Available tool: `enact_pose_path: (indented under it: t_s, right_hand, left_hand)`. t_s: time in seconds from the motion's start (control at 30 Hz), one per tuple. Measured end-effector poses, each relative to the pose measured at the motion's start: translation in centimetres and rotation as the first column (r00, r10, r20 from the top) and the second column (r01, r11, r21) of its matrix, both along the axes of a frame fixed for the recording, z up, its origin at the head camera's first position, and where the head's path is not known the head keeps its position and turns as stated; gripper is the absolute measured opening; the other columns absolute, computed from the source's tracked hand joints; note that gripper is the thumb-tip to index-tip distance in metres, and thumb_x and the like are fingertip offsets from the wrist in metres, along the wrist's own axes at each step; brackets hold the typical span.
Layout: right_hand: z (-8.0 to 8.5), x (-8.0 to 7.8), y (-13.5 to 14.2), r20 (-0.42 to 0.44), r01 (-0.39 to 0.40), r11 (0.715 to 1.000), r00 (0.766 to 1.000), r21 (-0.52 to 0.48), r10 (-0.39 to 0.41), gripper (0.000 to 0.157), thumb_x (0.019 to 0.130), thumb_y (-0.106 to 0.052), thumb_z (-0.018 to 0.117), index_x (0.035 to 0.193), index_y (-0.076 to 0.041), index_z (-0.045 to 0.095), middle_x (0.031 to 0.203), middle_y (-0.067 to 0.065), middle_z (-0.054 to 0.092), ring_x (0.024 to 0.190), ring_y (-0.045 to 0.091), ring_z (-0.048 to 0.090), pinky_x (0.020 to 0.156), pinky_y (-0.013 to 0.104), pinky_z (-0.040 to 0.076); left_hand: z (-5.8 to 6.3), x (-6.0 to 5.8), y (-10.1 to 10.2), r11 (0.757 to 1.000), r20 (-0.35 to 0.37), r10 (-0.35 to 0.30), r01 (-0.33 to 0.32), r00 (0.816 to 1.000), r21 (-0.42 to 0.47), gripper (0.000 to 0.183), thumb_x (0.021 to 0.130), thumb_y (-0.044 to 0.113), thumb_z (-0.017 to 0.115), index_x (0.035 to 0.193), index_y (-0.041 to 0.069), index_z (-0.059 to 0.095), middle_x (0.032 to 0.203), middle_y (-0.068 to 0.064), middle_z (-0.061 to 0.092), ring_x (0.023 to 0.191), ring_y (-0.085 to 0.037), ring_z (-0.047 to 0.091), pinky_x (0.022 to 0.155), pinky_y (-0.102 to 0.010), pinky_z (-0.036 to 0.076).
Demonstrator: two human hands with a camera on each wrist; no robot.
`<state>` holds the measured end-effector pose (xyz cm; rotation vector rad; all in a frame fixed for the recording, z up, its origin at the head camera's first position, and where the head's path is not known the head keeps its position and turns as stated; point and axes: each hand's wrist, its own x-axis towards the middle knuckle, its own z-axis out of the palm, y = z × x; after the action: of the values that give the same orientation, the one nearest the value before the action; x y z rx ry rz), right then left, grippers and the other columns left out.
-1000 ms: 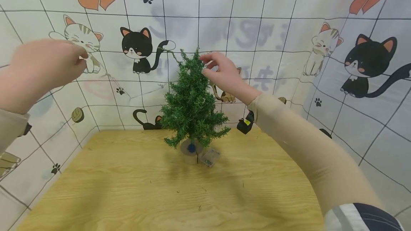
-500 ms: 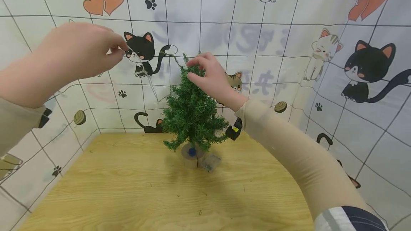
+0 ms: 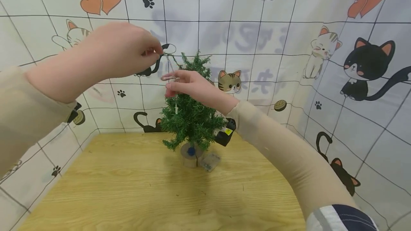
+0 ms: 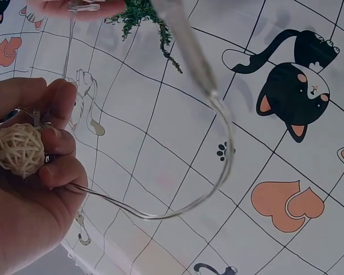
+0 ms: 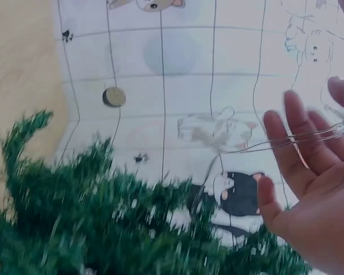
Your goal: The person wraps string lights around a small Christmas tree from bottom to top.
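My left hand (image 3: 120, 51) grips a thin-wired string light (image 4: 152, 216), with a cream woven ball (image 4: 20, 150) of it in the palm. Wire loops out of that hand beside its wrist. Right of it, my right hand (image 3: 194, 86) reaches across the upper front of a small green artificial tree (image 3: 194, 120). Its fingers look extended in the right wrist view, with the wires (image 5: 309, 137) running across them. A short wire end (image 3: 176, 107) hangs below these fingers in the head view. Branches (image 5: 120, 229) of the tree fill the lower right wrist view.
The tree stands on a round pale base (image 3: 189, 159) with a blue spot, on a wood-grain table (image 3: 128, 184). A flat clear box (image 3: 211, 162) lies beside the base. A grid curtain (image 3: 257, 56) printed with cats and hearts hangs behind and at both sides.
My left hand has moved right, from the far left to beside the treetop, carrying the string light. My right hand has shifted left and down from the treetop to meet the wire.
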<state>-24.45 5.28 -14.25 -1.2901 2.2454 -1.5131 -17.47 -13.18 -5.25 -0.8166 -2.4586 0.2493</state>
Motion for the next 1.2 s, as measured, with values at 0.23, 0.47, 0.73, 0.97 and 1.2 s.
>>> enact_pose_path:
  t_s: [0.23,0.47,0.73,0.97,1.2]
  right_hand:
    - [-0.4,-1.3,3.2,-0.052,0.128,0.992,0.99,0.006,-0.128,0.02,0.09,-0.016,0.052,0.094,0.0,0.062,0.079,0.019,0.059,0.086,0.023,0.055,0.083,0.033,0.042]
    - [-0.8,-3.7,6.0,-0.107,0.274,0.962,0.956,0.008,-0.272,0.024,0.087,-0.023,0.057,0.103,-0.006,0.062,0.092,0.012,0.063,0.091,0.019,0.056,0.089,0.034,0.037]
    - [-1.9,-6.3,7.3,-0.336,0.37,0.927,0.882,0.055,-0.332,0.024,0.086,-0.031,0.056,0.099,-0.012,0.064,0.087,-0.005,0.062,0.084,0.015,0.055,0.072,0.032,0.043]
    - [-1.7,-6.4,7.8,-0.359,0.393,0.919,0.862,0.028,-0.358,0.021,0.086,-0.027,0.056,0.098,-0.012,0.064,0.087,-0.003,0.062,0.074,0.014,0.056,0.064,0.032,0.043]
    - [-1.5,-6.5,7.9,-0.334,0.36,0.933,0.881,0.009,-0.336,0.023,0.087,-0.029,0.055,0.1,-0.012,0.063,0.087,0.002,0.063,0.073,0.016,0.056,0.06,0.031,0.042]
  left_hand:
    - [-0.1,-0.6,0.2,0.999,0.072,0.035,-0.035,0.997,0.009,0.025,0.088,0.017,0.043,0.101,0.014,0.065,0.083,0.0,0.062,0.056,-0.016,0.048,0.055,-0.031,0.039]
    - [-0.4,-1.1,0.6,1.0,0.118,0.018,-0.02,0.993,0.014,0.023,0.09,0.021,0.045,0.101,0.016,0.065,0.088,0.0,0.062,0.066,-0.016,0.052,0.061,-0.034,0.042]
    - [-1.4,-1.8,1.3,1.0,0.131,0.031,-0.03,0.991,-0.006,0.025,0.09,0.02,0.043,0.103,0.016,0.064,0.09,0.002,0.062,0.056,-0.014,0.05,0.046,-0.031,0.039]
    - [-1.3,-2.3,2.0,1.0,0.114,-0.004,0.001,0.993,0.018,0.023,0.089,0.02,0.044,0.098,0.017,0.065,0.084,0.002,0.061,0.058,-0.016,0.047,0.053,-0.031,0.038]
    - [-1.2,-2.4,2.2,0.999,0.116,-0.005,0.001,0.993,0.04,0.023,0.09,0.022,0.044,0.099,0.019,0.065,0.084,0.003,0.059,0.066,-0.015,0.049,0.058,-0.032,0.039]
